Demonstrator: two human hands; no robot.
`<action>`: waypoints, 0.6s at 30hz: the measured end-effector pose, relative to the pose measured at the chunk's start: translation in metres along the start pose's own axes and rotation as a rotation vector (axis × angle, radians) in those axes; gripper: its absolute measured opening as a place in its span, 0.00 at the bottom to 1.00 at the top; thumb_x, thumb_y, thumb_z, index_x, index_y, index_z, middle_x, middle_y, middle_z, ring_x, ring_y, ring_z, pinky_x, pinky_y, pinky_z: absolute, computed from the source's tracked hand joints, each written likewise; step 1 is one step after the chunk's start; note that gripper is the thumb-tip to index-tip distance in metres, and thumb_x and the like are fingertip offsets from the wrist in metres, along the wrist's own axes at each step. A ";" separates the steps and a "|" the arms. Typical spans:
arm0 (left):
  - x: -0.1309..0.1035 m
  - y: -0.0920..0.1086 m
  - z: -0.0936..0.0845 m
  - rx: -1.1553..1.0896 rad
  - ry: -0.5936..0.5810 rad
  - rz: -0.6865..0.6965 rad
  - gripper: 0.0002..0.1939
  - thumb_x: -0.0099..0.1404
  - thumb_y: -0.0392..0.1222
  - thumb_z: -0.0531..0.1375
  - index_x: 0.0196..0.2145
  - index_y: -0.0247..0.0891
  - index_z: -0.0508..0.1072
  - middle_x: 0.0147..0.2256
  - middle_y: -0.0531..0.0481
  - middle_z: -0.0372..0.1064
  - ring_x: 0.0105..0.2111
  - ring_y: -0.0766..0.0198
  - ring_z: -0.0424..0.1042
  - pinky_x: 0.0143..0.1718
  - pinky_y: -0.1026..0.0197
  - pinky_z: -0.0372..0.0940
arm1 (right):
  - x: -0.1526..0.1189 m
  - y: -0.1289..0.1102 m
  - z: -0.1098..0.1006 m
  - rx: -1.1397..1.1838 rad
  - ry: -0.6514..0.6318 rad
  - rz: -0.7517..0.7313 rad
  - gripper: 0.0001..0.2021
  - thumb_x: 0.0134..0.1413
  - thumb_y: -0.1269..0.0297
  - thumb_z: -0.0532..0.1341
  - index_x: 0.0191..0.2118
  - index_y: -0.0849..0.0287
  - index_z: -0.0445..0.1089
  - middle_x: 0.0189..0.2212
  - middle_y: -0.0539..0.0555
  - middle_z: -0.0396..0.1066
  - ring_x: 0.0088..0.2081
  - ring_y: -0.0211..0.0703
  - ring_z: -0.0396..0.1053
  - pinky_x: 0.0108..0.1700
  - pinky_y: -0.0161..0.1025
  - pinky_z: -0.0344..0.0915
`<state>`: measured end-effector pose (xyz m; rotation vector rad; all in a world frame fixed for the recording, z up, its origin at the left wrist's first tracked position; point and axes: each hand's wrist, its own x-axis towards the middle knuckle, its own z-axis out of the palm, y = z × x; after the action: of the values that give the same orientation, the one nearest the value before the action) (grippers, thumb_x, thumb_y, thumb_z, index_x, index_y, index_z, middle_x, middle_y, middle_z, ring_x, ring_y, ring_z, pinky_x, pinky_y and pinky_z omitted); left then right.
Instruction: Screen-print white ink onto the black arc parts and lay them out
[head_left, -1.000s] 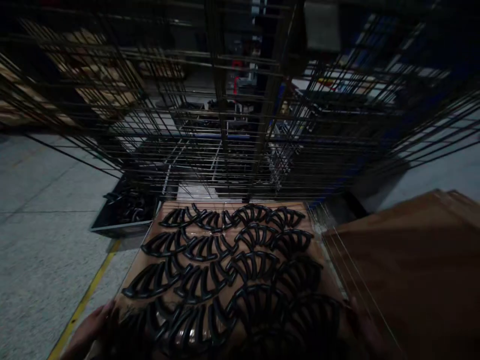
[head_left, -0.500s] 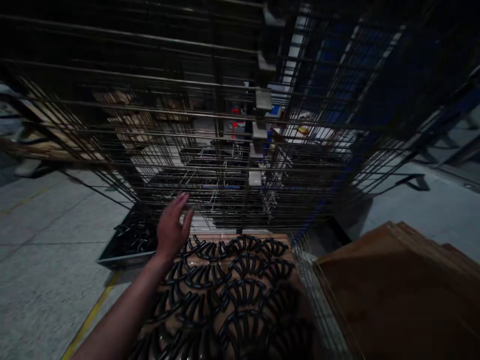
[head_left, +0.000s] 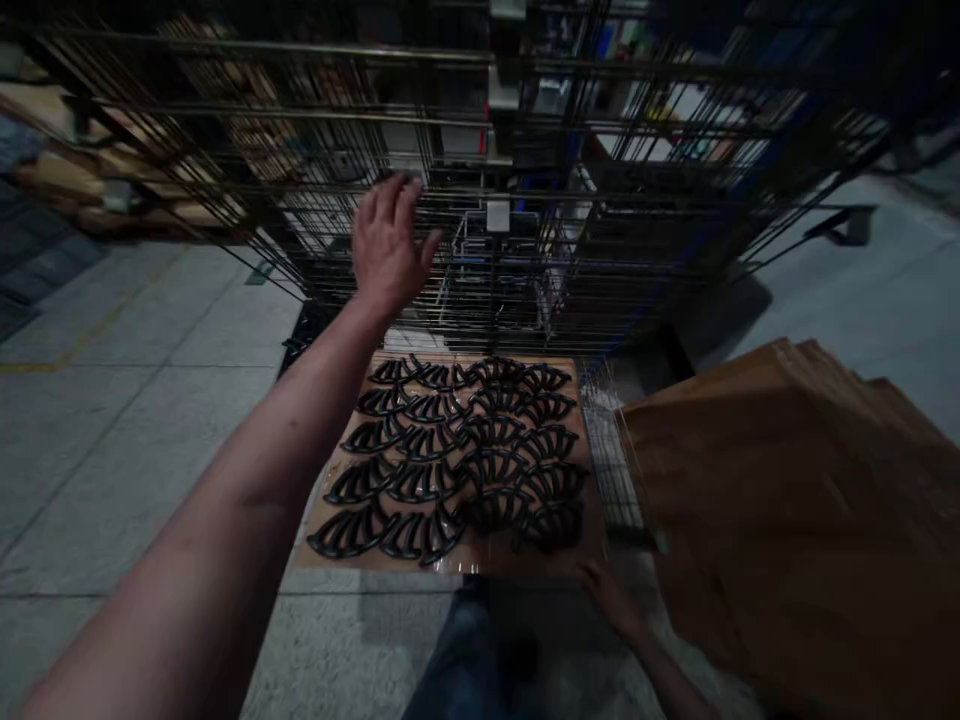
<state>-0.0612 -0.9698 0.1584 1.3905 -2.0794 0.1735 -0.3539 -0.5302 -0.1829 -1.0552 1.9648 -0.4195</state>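
By the wire rack (head_left: 300, 114), the left hand (head_left: 388, 248) has been lifted wide open, so the left side of the brown sheet (head_left: 321, 517) is let go. Black curved parts (head_left: 420, 496) are laid on it. Whether its near corner is gripped by the right hand (head_left: 606, 594) cannot be told: too dark.

I am reading no text, number or sign: the pale tabs (head_left: 498, 215) on the wire rack (head_left: 315, 115) are showing me no letters, the black curved pieces (head_left: 491, 510) and brown sheets (head_left: 780, 520) are giving me no legible marks, and the dim background is blurring.
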 end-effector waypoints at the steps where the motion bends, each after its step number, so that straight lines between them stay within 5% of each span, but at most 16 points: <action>1: 0.010 0.000 -0.001 0.008 -0.052 -0.009 0.33 0.70 0.53 0.52 0.67 0.37 0.51 0.67 0.46 0.49 0.64 0.62 0.45 0.65 0.47 0.39 | -0.004 0.005 -0.003 0.000 -0.012 0.008 0.16 0.47 0.56 0.56 0.34 0.57 0.78 0.39 0.60 0.79 0.45 0.54 0.74 0.53 0.48 0.66; 5: 0.036 0.004 -0.002 0.038 -0.147 -0.079 0.30 0.69 0.58 0.52 0.62 0.38 0.60 0.63 0.46 0.57 0.59 0.62 0.50 0.63 0.45 0.40 | -0.018 0.011 -0.007 0.033 -0.049 0.039 0.15 0.47 0.56 0.56 0.32 0.58 0.76 0.37 0.60 0.78 0.44 0.55 0.73 0.52 0.50 0.66; 8: 0.013 0.008 -0.010 0.053 -0.096 -0.075 0.25 0.71 0.58 0.48 0.51 0.36 0.70 0.51 0.44 0.68 0.49 0.62 0.60 0.54 0.52 0.52 | -0.022 0.002 0.003 0.214 -0.070 0.149 0.12 0.45 0.56 0.59 0.30 0.57 0.75 0.35 0.58 0.77 0.43 0.56 0.73 0.49 0.51 0.67; 11: -0.057 0.012 -0.022 0.012 -0.154 -0.115 0.21 0.71 0.53 0.49 0.41 0.35 0.74 0.37 0.48 0.72 0.36 0.63 0.65 0.41 0.59 0.57 | -0.020 -0.009 0.025 0.405 -0.096 0.259 0.10 0.44 0.56 0.62 0.28 0.57 0.72 0.31 0.56 0.76 0.39 0.55 0.73 0.44 0.49 0.69; 14: -0.157 0.014 -0.026 -0.064 -0.337 -0.074 0.19 0.70 0.52 0.52 0.30 0.37 0.72 0.27 0.49 0.70 0.31 0.61 0.67 0.35 0.60 0.56 | -0.015 -0.020 0.059 0.527 -0.151 0.331 0.08 0.46 0.57 0.62 0.28 0.57 0.70 0.28 0.54 0.75 0.33 0.50 0.73 0.40 0.48 0.70; 18: -0.286 0.015 -0.006 -0.172 -0.624 -0.105 0.21 0.69 0.52 0.52 0.24 0.38 0.70 0.25 0.47 0.70 0.32 0.59 0.70 0.36 0.59 0.59 | -0.008 -0.037 0.117 0.724 -0.232 0.419 0.06 0.48 0.61 0.63 0.33 0.56 0.70 0.31 0.53 0.76 0.31 0.46 0.74 0.40 0.47 0.71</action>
<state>-0.0003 -0.7348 0.0061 1.5751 -2.4214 -0.5374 -0.2380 -0.5347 -0.2248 -0.2131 1.5681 -0.6675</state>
